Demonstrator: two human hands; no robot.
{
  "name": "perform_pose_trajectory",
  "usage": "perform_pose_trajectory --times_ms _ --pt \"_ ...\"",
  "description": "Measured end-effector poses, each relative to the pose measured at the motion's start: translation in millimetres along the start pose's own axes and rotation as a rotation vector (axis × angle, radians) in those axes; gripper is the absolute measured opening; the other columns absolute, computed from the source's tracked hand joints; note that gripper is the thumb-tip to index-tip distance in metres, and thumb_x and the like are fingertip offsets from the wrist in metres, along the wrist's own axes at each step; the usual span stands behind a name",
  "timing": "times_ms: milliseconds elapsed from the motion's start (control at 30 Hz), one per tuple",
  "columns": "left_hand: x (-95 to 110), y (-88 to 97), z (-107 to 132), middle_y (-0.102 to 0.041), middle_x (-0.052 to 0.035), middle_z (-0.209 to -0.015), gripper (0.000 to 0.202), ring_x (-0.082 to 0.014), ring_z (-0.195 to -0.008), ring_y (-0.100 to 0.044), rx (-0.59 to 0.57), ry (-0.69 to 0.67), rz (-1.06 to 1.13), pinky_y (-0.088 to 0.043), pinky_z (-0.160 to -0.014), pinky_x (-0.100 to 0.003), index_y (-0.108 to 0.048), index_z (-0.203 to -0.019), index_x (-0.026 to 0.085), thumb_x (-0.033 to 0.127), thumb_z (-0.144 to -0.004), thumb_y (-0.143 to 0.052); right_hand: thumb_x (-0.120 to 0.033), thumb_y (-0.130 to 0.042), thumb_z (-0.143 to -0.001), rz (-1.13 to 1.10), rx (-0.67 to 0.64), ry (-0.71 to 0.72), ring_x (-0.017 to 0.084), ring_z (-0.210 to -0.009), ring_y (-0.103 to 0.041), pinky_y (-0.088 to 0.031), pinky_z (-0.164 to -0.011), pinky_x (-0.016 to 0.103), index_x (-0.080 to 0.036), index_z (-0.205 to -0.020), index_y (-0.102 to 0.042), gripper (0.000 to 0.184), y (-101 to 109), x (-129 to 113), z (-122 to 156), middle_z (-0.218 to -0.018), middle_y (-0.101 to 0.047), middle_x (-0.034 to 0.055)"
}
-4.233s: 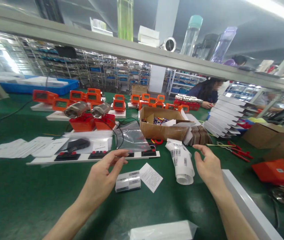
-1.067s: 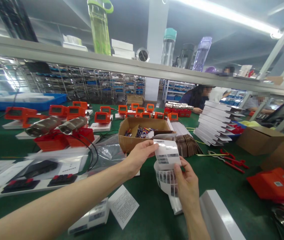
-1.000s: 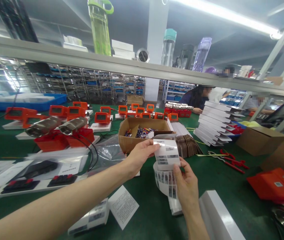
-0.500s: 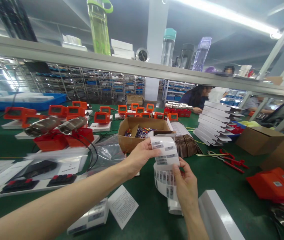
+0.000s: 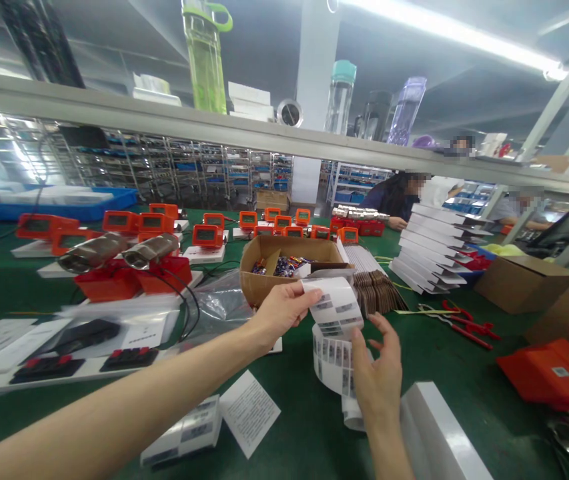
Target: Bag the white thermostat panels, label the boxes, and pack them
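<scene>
My left hand (image 5: 279,315) pinches the top end of a white strip of barcode labels (image 5: 334,333), held up above the green table. The strip curls down towards its roll (image 5: 352,413) near the table. My right hand (image 5: 377,380) is just below and in front of the strip, thumb up against it and fingers loosely spread, not clearly gripping. Behind the strip stands an open cardboard box (image 5: 264,283) with small coloured parts inside.
A small label sheet and a printed leaflet (image 5: 247,412) lie at the near left. A white box (image 5: 439,433) lies at the near right. Orange devices (image 5: 207,235), a white box stack (image 5: 434,250), red tools (image 5: 464,323) and orange pouches (image 5: 549,370) surround. Other people work behind.
Since four seconds ago both hands rose from the table and took up the label strip. In the last half second my right hand's fingers opened and slid down off the strip.
</scene>
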State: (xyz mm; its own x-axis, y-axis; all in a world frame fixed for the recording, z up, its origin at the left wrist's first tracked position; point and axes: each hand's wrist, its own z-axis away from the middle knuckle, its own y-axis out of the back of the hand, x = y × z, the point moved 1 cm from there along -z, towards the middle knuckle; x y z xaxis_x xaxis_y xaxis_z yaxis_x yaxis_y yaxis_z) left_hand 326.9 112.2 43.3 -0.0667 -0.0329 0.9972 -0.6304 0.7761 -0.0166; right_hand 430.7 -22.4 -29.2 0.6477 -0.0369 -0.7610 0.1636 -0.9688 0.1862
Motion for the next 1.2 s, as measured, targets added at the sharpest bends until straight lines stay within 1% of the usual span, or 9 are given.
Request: perform_pose_trajectory --times_ms 33,100,167,233,433,633,800,1033,1200 --pt "-1.1 -1.9 1.0 -0.042 0.0083 -0.046 0.023 -0.0057 -0.043 -0.028 -0.007 0.000 -0.019 -0.017 -0.045 -0.021 -0.067 -0.086 0.015 0.037 -0.079 -0.064 -0.038 -0.057 -0.086 0.078 0.064 0.103 0.031 -0.117 -0.049 -0.045 -0.090 0.048 -0.016 -0.118 -0.056 0.039 2.6 -7.0 -1.4 -0.127 -0.053 0.0173" --pt "-2.6 -6.0 3.1 -0.045 0.0074 -0.047 0.020 -0.0063 -0.043 -0.032 -0.028 -0.003 -0.054 -0.020 -0.046 -0.021 -0.065 -0.079 0.015 0.035 -0.079 -0.063 -0.030 -0.059 -0.087 0.194 0.141 0.324 0.031 -0.121 -0.044 -0.040 -0.098 0.050 -0.015 -0.116 -0.059 0.032 5.9 -21.0 -4.8 -0.128 -0.052 0.0172" --pt "-2.6 -9.9 5.1 -0.047 0.0067 -0.048 0.020 -0.0068 -0.045 -0.036 -0.052 -0.008 -0.080 -0.023 -0.047 -0.021 -0.062 -0.072 0.016 0.034 -0.079 -0.062 -0.023 -0.058 -0.089 0.253 0.129 0.490 0.029 -0.119 -0.046 -0.040 -0.099 0.048 -0.015 -0.108 -0.064 0.021 6.3 -31.9 -8.6 -0.123 -0.056 0.0154" --pt "-1.4 -12.9 6.8 -0.047 0.0067 -0.048 0.019 -0.0071 -0.045 -0.036 -0.077 -0.017 -0.100 -0.025 -0.048 -0.022 -0.061 -0.070 0.016 0.032 -0.079 -0.061 -0.021 -0.058 -0.089 0.285 0.096 0.577 0.028 -0.113 -0.049 -0.043 -0.096 0.045 -0.015 -0.102 -0.067 0.016 5.2 -37.8 -11.7 -0.118 -0.059 0.0143" --pt "-2.0 -14.7 9.8 -0.046 0.0053 -0.049 0.027 -0.0083 -0.049 -0.038 -0.115 -0.038 -0.150 -0.027 -0.051 -0.023 -0.059 -0.058 0.016 0.034 -0.079 -0.061 -0.023 -0.060 -0.089 0.342 0.058 0.583 0.028 -0.108 -0.051 -0.044 -0.094 0.045 -0.014 -0.096 -0.069 0.015 3.3 -39.1 -13.2 -0.113 -0.062 0.0125" --pt "-7.1 -15.3 9.6 -0.042 0.0067 -0.051 0.022 -0.0083 -0.050 -0.034 -0.136 -0.060 -0.147 -0.024 -0.051 -0.023 -0.068 -0.076 0.016 0.036 -0.079 -0.058 -0.025 -0.059 -0.090 0.359 0.056 0.604 0.025 -0.106 -0.053 -0.043 -0.092 0.042 -0.018 -0.093 -0.068 0.012 2.1 -34.7 -12.4 -0.111 -0.064 0.0081" --pt "-7.5 -18.5 8.5 -0.043 0.0062 -0.050 0.027 -0.0086 -0.050 -0.035 -0.135 -0.058 -0.159 -0.025 -0.051 -0.023 -0.066 -0.074 0.014 0.039 -0.077 -0.060 -0.021 -0.063 -0.088 0.349 0.095 0.653 0.023 -0.103 -0.056 -0.042 -0.092 0.039 -0.020 -0.092 -0.067 0.006 2.1 -31.9 -11.0 -0.109 -0.067 0.0047" --pt "-8.4 -20.1 7.8 -0.044 0.0059 -0.051 0.030 -0.0083 -0.050 -0.036 -0.134 -0.034 -0.149 -0.026 -0.051 -0.023 -0.058 -0.063 0.015 0.042 -0.077 -0.059 -0.019 -0.065 -0.086 0.330 0.118 0.638 0.023 -0.100 -0.057 -0.043 -0.090 0.038 -0.018 -0.086 -0.064 0.002 0.7 -28.8 -10.8 -0.105 -0.067 0.0065" --pt "-15.6 -18.8 6.8 -0.046 0.0044 -0.052 0.037 -0.0081 -0.050 -0.036 -0.117 0.040 -0.136 -0.026 -0.051 -0.021 -0.055 -0.066 0.015 0.050 -0.079 -0.053 -0.021 -0.063 -0.088 0.294 0.072 0.610 0.023 -0.101 -0.056 -0.043 -0.091 0.038 -0.017 -0.088 -0.063 0.004 1.5 -28.4 -9.3 -0.106 -0.066 0.0075"
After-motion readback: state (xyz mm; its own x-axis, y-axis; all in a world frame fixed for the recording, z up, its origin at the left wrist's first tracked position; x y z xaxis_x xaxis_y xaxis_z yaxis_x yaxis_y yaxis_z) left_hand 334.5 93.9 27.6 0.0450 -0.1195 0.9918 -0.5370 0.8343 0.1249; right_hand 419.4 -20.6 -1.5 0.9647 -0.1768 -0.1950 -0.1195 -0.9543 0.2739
